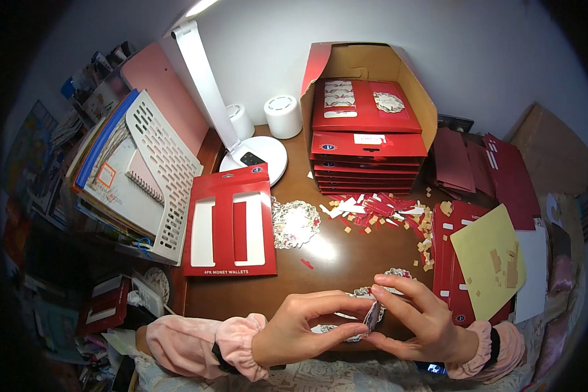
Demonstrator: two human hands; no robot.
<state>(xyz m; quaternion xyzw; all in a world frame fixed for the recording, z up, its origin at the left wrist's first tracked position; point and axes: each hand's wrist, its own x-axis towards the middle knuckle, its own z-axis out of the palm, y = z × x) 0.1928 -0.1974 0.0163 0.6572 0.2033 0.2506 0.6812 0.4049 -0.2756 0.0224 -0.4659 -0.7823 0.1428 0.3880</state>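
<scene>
My left hand (300, 326) pinches a small patterned paper piece (373, 316), held on edge between thumb and fingers just above the near side of the desk. Around the same piece curve the fingers and thumb of my right hand (419, 321), touching its right side. More scallop-edged, patterned paper (398, 273) shows behind my fingers, partly hidden by them. Farther left on the desk lies a round stack of lacy paper cutouts (295, 223). Beside it rests a red cardboard sleeve (260, 222) with two long white windows.
An open carton (415, 85) at the back holds several red packs (366, 145). Paper scraps and small tan squares (372, 208) lie before it. Red card sheets (460, 215) and a yellow sheet (487, 258) lie right. A white lamp (206, 85) and a file rack (163, 157) stand left.
</scene>
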